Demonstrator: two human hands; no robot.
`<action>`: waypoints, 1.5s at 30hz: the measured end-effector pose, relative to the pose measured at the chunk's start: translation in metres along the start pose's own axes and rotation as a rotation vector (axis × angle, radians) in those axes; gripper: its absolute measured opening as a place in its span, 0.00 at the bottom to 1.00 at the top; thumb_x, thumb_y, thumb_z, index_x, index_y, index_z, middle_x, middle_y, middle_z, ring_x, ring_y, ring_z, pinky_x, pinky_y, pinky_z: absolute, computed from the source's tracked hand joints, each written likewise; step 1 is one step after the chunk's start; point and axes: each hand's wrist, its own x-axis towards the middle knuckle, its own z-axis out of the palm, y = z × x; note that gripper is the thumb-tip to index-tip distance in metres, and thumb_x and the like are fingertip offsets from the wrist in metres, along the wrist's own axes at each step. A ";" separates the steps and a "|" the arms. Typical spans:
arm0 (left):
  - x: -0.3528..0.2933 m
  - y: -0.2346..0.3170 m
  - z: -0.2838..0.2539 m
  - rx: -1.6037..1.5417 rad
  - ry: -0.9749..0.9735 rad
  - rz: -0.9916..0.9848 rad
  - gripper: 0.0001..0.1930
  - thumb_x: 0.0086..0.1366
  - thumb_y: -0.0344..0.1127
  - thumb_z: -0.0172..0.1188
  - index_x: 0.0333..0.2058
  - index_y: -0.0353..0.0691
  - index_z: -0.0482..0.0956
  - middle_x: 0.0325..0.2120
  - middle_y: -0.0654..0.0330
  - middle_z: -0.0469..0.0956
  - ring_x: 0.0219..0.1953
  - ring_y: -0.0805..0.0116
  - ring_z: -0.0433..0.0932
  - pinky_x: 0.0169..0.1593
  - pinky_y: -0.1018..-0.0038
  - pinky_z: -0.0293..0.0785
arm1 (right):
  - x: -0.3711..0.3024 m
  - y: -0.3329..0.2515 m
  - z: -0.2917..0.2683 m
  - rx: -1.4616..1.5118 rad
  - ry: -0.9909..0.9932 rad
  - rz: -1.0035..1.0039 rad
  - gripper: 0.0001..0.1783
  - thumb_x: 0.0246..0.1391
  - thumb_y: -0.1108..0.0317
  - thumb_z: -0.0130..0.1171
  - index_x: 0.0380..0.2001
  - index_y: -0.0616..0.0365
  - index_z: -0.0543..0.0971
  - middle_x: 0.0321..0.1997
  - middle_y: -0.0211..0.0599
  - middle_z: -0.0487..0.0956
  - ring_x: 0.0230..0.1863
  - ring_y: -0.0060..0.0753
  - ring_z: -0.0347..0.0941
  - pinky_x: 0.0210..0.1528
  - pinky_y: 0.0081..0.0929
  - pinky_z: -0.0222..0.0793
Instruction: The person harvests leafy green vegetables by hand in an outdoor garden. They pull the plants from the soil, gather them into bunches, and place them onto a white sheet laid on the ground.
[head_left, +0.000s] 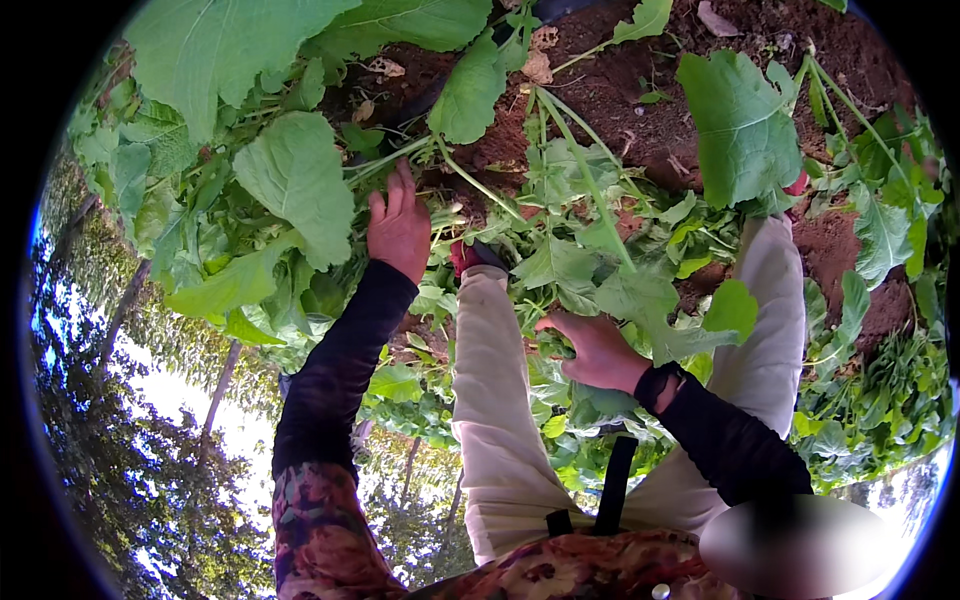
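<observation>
Though bare, hands point(400, 235) amid broad, veined leaves point(295, 185)

The broad leaves point(298, 180) were bright green with a tracery of paler veins, their stalks point(573, 148) a lighter, yellowish green, and the soil point(640, 90) a dark reddish brown with tan dried leaves point(385, 67). The sleeves point(340, 360) were black, the shirt point(325, 520) was mottled in rusty red, brown and darker patches, and the trousers point(493, 370) were plain pale beige. The wristband point(655, 383) and strap point(615, 485) were black.
</observation>
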 end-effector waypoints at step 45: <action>-0.038 0.004 -0.032 -0.663 -0.707 -0.371 0.13 0.53 0.33 0.54 0.37 0.39 0.79 0.37 0.45 0.78 0.41 0.48 0.78 0.46 0.59 0.74 | 0.003 -0.020 -0.023 0.110 -0.009 0.206 0.29 0.37 0.75 0.54 0.49 0.51 0.71 0.48 0.41 0.75 0.50 0.41 0.72 0.51 0.31 0.65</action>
